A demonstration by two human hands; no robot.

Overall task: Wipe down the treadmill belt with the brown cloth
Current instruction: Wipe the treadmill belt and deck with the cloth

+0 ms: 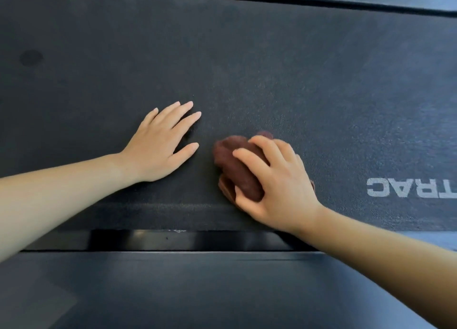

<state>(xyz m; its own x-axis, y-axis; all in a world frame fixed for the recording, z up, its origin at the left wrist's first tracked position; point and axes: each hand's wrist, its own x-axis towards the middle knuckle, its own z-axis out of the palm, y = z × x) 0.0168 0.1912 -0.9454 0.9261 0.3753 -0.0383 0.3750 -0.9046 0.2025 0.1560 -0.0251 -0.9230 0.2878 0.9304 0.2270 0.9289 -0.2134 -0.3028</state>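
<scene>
While the head view looks down across the treadmill belt [247, 69], the brown cloth [235, 165] lies bunched under the right hand [279, 183], close to the belt's near edge. The fingers [249, 155] of that hand curl over the wad and the thumb tucks against its near end, so the cloth is gripped and pressed to the belt. The wad's long axis runs from the near edge toward the far edge, leaning slightly left. The left hand [158, 145] rests flat on the belt just left of the cloth, apart from it, its fingers [183, 111] straight, spread and holding nothing. A stroke leftward would likely meet this hand. Open belt lies beyond the right fingertips toward the far rail [371, 0], and rightward toward the white lettering [410, 187]. A dark round spot [31, 57] marks the belt near its far left. The near side rail [197, 279] borders the belt below. Little of the room shows.
</scene>
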